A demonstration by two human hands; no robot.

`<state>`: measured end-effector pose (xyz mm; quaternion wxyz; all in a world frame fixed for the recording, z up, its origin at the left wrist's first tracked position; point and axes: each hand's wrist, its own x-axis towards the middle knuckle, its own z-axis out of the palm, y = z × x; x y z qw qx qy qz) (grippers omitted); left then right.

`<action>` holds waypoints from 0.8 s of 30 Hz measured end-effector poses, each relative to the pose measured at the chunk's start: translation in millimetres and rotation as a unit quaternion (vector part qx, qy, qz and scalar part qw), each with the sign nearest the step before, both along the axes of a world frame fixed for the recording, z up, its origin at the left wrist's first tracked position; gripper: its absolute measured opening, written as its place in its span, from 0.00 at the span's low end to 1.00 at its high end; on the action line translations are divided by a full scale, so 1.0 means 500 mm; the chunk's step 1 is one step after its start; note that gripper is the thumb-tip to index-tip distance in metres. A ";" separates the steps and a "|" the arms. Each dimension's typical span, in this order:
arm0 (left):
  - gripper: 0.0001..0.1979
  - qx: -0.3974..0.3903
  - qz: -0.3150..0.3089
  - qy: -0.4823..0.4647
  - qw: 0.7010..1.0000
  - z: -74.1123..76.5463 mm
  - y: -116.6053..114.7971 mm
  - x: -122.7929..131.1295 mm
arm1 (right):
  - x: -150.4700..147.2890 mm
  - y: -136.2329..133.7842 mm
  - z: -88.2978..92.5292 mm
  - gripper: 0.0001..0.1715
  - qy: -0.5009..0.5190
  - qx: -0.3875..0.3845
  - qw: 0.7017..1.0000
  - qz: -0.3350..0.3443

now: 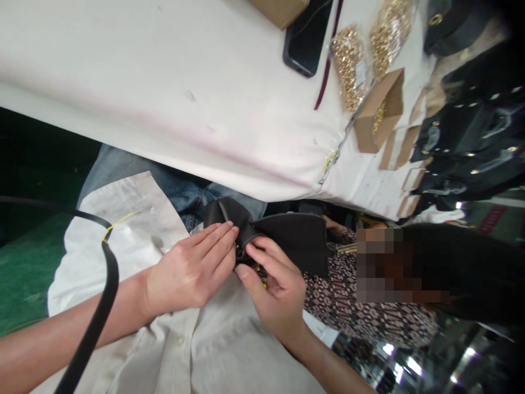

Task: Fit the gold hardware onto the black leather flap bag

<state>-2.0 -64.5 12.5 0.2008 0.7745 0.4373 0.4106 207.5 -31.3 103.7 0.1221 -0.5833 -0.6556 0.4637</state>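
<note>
Black and leather-like in the head view, held as a folded, stitched piece [225,212], clamped by left hand [192,269] and pinched by right hand [283,290], over denim-clad legs [180,200] near the white table [164,82].

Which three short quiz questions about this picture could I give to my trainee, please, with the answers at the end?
1. True or false: the right hand holds the phone.
2. What colour are the many small pieces in the clear bags? A white; B gold; C green.
3. Which is nearer to the phone: the dark purple strip or the left hand?

Key: 1. False, it touches the black piece. 2. B. 3. The strip.
</note>
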 end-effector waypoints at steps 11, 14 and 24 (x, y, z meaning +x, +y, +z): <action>0.14 0.000 0.010 0.000 1.000 -0.002 -0.002 -0.005 | -0.007 0.076 0.031 0.17 0.028 -0.146 0.987 0.068; 0.15 -0.004 0.013 0.000 1.000 -0.006 -0.006 -0.007 | -0.012 0.075 0.020 0.17 0.034 -0.136 0.986 0.092; 0.14 0.001 0.014 -0.015 1.000 -0.004 -0.007 -0.006 | -0.016 0.045 -0.007 0.16 0.003 -0.028 0.998 0.052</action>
